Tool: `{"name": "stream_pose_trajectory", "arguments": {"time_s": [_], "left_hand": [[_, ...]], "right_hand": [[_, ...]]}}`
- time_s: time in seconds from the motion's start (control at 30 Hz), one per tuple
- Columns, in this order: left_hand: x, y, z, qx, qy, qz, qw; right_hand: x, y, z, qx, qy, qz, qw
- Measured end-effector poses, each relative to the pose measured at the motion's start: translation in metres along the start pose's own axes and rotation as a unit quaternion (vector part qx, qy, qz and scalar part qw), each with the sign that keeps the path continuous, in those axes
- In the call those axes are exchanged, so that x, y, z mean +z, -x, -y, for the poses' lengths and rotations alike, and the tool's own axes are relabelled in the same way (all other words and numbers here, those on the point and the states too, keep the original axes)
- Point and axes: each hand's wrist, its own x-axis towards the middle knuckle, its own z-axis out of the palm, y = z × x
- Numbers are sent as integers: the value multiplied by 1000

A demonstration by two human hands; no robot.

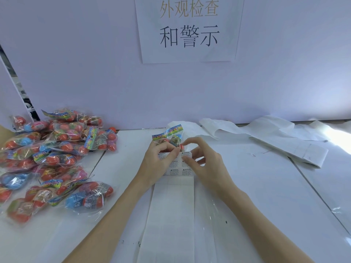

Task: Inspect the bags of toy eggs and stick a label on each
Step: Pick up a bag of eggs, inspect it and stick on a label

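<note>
A long white label strip (173,202) lies down the middle of the table, with several printed warning labels (177,168) at its far end. My left hand (154,164) pinches the top left of the labels. My right hand (205,160) pinches at a label's edge beside it. One bag of toy eggs (170,135) lies just beyond both hands, partly hidden by my fingers. A large pile of egg bags (51,158) covers the table's left side.
Used white backing strips (266,135) lie crumpled along the back right. A white wall panel with a printed sign (189,29) stands right behind the table. A clear film sheet (218,215) lies right of the strip.
</note>
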Motion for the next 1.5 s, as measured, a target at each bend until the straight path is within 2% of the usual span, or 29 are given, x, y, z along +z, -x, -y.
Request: {"name": "stream_pose_trajectory", "arguments": {"time_s": [0.23,0.37,0.47,0.57,0.67,0.9,1.5], "left_hand": [[0,-1,1,-7,13,-13,1000],[-1,-1,2,-7,58,-17,998],[-1,1,-3,-8,145,-30,989],[-3,0,-3,-25,217,-39,975],[-5,-1,-2,-24,220,-40,974],[-4,1,0,-1,223,50,973],[-3,0,5,19,182,29,983]], "right_hand": [[3,-2,3,0,-1,-58,998],[-7,-7,5,62,-107,-175,977],[-16,-8,5,102,-156,-201,962],[-16,-6,6,117,-157,-191,962],[-12,-4,7,104,-134,-162,972],[-4,-3,9,66,-77,-79,992],[2,0,2,70,-70,-96,990]]}}
